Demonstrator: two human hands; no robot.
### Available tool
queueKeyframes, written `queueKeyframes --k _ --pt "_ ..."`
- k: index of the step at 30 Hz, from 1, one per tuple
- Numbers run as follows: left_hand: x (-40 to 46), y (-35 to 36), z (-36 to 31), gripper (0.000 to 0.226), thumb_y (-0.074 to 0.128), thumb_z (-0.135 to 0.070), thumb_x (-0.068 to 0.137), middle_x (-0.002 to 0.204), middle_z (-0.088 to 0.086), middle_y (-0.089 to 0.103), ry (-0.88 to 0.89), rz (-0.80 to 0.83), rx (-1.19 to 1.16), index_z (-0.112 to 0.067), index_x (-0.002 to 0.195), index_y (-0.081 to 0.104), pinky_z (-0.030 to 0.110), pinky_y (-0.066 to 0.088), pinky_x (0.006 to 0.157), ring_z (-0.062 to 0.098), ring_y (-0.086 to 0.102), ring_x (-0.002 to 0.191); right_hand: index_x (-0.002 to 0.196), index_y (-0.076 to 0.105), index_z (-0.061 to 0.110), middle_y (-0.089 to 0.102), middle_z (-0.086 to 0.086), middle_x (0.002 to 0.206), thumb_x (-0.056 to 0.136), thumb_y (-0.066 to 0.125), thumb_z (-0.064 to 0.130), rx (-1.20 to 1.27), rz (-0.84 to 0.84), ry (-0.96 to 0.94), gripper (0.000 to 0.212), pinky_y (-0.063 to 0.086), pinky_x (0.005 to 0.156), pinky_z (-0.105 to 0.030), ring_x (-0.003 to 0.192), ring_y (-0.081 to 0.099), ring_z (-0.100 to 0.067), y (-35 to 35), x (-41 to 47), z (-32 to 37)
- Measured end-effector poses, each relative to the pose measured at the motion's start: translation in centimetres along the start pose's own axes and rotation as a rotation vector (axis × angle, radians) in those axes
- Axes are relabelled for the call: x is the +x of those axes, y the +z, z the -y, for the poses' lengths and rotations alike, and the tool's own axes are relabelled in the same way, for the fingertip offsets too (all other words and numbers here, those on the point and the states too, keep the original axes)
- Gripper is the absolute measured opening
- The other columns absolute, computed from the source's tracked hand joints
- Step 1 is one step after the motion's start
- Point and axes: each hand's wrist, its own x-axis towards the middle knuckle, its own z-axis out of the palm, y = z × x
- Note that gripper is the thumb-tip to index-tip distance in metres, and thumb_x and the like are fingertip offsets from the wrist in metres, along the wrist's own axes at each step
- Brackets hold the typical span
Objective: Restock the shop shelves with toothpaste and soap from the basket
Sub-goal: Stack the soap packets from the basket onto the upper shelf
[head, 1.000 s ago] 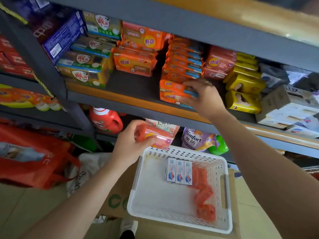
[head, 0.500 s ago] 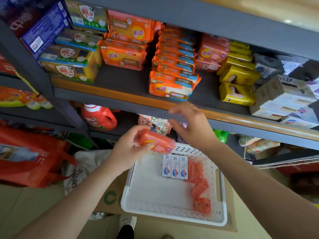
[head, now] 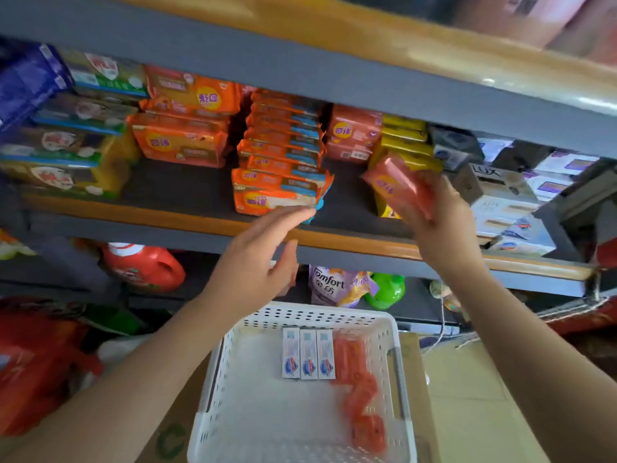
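Observation:
My right hand grips a pink-orange soap pack raised in front of the yellow packs on the middle shelf. My left hand hangs empty with fingers straight, just below the shelf edge under the stack of orange soap packs. Below, a white perforated basket holds three white toothpaste boxes side by side and several orange soap packs along its right side.
The shelf also carries larger orange packs, green-yellow packs at left and white boxed soap at right. A red detergent bottle, a purple Comfort pouch and a green bottle stand underneath. The basket rests on a cardboard box.
The soap pack passed from my left hand to my right hand, which lifted it up and right to the shelf. My left hand let go and straightened its fingers.

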Motion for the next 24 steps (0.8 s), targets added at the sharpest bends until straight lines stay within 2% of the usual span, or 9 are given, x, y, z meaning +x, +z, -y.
queueKeyframes --k 3,5,7,11,13,17,20,22,24 --pt "3.0 1.1 2.2 0.046 0.061 0.003 0.076 0.127 0.010 0.058 0.271 0.008 0.514 -0.009 0.120 0.059 0.038 0.047 0.095 0.028 0.054 0.118 0.124 0.051 0.011 0.063 -0.023 0.112 0.089 0.057 0.032 -0.294 0.009 0.034 0.042 0.042 0.084 -0.045 0.106 0.055 -0.043 2.2 3.9 -0.7" --pt "4.5 1.5 3.5 0.053 0.072 0.002 0.068 0.128 0.015 0.058 0.283 0.046 0.682 -0.011 0.118 0.060 0.047 0.047 0.093 0.033 0.055 0.119 0.130 0.046 0.013 0.061 -0.021 0.119 0.091 0.053 0.032 -0.454 0.092 0.038 0.044 0.039 0.092 -0.043 0.115 0.051 -0.039 4.4 5.6 -0.4" --pt "5.7 1.2 4.3 0.057 0.077 -0.014 0.068 0.131 0.016 0.056 0.213 0.059 0.746 -0.010 0.121 0.058 0.049 0.044 0.096 0.034 0.053 0.121 0.131 0.044 0.015 0.059 -0.017 0.122 0.092 0.051 0.030 -0.509 0.140 0.037 0.043 0.035 0.098 -0.041 0.122 0.045 -0.036 6.5 7.0 0.0" --pt "6.9 0.2 6.2 0.058 0.054 -0.044 0.080 0.133 0.016 0.054 0.159 0.062 0.788 -0.006 0.123 0.055 0.049 0.038 0.102 0.034 0.049 0.125 0.127 0.049 0.020 0.059 -0.012 0.124 0.089 0.056 0.023 -0.591 0.147 0.021 0.039 0.029 0.102 -0.042 0.128 0.035 -0.033 9.6 9.1 0.5" --pt "6.7 -0.1 7.0 0.062 0.044 -0.049 0.081 0.133 0.016 0.053 0.136 0.050 0.762 -0.006 0.125 0.054 0.048 0.034 0.105 0.034 0.045 0.127 0.122 0.054 0.018 0.059 -0.012 0.123 0.088 0.056 0.018 -0.664 0.119 0.028 0.034 0.028 0.101 -0.042 0.127 0.035 -0.033 10.0 9.8 0.5" --pt "5.2 -0.8 7.6 0.066 0.062 -0.043 0.080 0.142 0.017 0.040 -0.035 -0.086 0.563 -0.006 0.132 0.044 0.049 0.031 0.105 0.037 0.037 0.131 0.124 0.054 0.009 0.046 -0.016 0.135 0.087 0.047 0.004 -0.707 0.070 0.009 0.037 0.028 0.103 -0.043 0.127 0.034 -0.035 10.0 10.6 0.0" --pt "4.7 -1.4 7.2 0.082 0.061 -0.046 0.079 0.148 0.010 0.034 -0.278 -0.105 0.436 -0.011 0.143 0.025 0.043 0.044 0.095 0.030 0.042 0.129 0.130 0.043 0.005 0.039 -0.019 0.140 0.088 0.046 0.003 -0.656 0.016 0.006 0.043 0.031 0.100 -0.045 0.126 0.035 -0.038 10.4 10.6 0.0" --pt "4.8 -1.5 7.1 0.087 0.058 -0.052 0.079 0.142 0.009 0.043 -0.357 -0.083 0.479 -0.013 0.145 0.017 0.037 0.048 0.082 0.028 0.052 0.119 0.129 0.039 0.003 0.040 -0.021 0.138 0.087 0.048 0.004 -0.627 -0.034 0.013 0.043 0.034 0.095 -0.045 0.122 0.039 -0.039 10.4 10.0 0.4" --pt "4.9 -1.5 7.1 0.086 0.055 -0.054 0.080 0.127 0.009 0.056 -0.401 -0.043 0.519 -0.014 0.145 0.016 0.031 0.043 0.068 0.027 0.060 0.104 0.122 0.045 0.003 0.054 -0.022 0.123 0.089 0.050 0.010 -0.499 -0.063 -0.021 0.034 0.040 0.079 -0.042 0.110 0.051 -0.039 9.9 9.1 1.2"
